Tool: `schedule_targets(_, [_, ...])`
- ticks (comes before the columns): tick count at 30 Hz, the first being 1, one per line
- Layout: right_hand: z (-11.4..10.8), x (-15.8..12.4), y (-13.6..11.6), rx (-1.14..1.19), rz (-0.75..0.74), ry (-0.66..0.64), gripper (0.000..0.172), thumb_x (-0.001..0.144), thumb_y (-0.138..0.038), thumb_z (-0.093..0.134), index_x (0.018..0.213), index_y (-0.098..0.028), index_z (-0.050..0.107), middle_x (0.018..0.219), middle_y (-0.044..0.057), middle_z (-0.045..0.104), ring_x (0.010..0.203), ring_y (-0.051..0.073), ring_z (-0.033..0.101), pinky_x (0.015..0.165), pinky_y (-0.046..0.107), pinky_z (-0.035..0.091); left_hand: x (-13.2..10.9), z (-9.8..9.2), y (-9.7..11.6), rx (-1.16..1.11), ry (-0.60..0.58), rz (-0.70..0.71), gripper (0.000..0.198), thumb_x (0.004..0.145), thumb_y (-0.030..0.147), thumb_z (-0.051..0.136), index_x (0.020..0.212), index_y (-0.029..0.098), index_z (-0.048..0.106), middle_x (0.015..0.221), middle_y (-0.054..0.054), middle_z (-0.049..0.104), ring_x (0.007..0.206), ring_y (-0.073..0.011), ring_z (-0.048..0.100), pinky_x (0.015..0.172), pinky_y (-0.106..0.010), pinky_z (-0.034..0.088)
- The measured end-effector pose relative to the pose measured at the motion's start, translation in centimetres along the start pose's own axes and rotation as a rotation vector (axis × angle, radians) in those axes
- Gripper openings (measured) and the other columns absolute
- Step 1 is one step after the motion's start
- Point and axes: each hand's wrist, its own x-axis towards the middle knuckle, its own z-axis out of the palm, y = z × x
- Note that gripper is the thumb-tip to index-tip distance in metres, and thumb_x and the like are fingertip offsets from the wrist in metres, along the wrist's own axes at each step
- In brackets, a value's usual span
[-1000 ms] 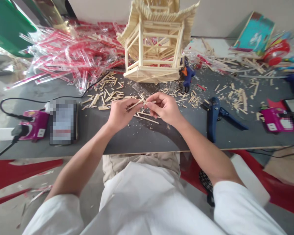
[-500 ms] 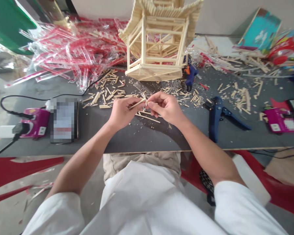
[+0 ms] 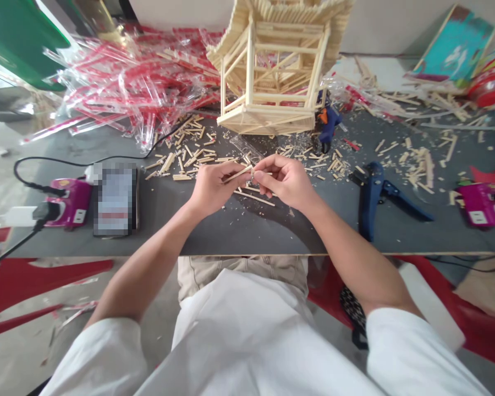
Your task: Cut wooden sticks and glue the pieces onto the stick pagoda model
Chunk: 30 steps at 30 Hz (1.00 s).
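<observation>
Over the middle of the dark tabletop, my left hand point(image 3: 214, 187) is closed on a thin wooden stick point(image 3: 237, 174) that slants up toward the right. My right hand point(image 3: 286, 181) pinches at the far end of the small stick piece, its fingertips close against those of the left; exactly what sits between them is partly hidden. Below the fingers lie a few longer sticks point(image 3: 256, 197) on the table. Just behind the hands stands a pavilion model point(image 3: 272, 113) built of pale wooden sticks, with a ridged roof.
Red and clear plastic wrappers point(image 3: 119, 82) heap up at the back left. A phone point(image 3: 115, 201) and purple power strip point(image 3: 72, 201) lie left. On the right are a blue cutter tool point(image 3: 371, 203), a blue glue gun point(image 3: 329, 124) and another purple box point(image 3: 484, 203). Stick offcuts point(image 3: 185, 151) litter the table.
The whole view has shifted slightly, so things appear a little further right. Both hands keep the same hold, with hardly any movement relative to the table.
</observation>
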Motion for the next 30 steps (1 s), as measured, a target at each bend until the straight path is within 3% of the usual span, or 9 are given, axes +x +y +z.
schedule_targets(12, [-0.02, 0.06, 0.20, -0.013, 0.020, 0.003, 0.039, 0.086, -0.052, 0.086, 0.097, -0.018, 0.070, 0.078, 0.001, 0.073, 0.057, 0.009, 0.064, 0.046, 0.021, 0.052, -0.01, -0.04, 0.19, 0.042, -0.014, -0.073, 0.025, 0.093, 0.041, 0.073, 0.097, 0.017, 0.082, 0.078, -0.002, 0.076, 0.070, -0.0132, 0.062, 0.065, -0.025, 0.045])
schedule_targets(21, [-0.07, 0.24, 0.55, -0.037, 0.050, 0.009, 0.039, 0.086, -0.054, 0.085, 0.096, -0.019, 0.071, 0.077, 0.001, 0.072, 0.057, 0.009, 0.063, 0.047, 0.021, 0.051, 0.16, -0.37, 0.64, 0.155, -0.133, -0.108, 0.022, 0.094, 0.036, 0.071, 0.088, 0.019, 0.082, 0.074, 0.001, 0.074, 0.063, -0.0109, 0.054, 0.063, -0.026, 0.039])
schedule_targets(30, [0.03, 0.19, 0.25, 0.009, 0.057, -0.018, 0.037, 0.086, -0.049, 0.086, 0.095, -0.018, 0.071, 0.077, 0.000, 0.072, 0.057, 0.008, 0.063, 0.047, 0.020, 0.051, 0.30, -0.67, 0.72, 0.024, -0.144, -0.127, 0.028, 0.095, 0.040, 0.069, 0.082, 0.017, 0.078, 0.076, -0.002, 0.075, 0.068, -0.0124, 0.059, 0.066, -0.026, 0.042])
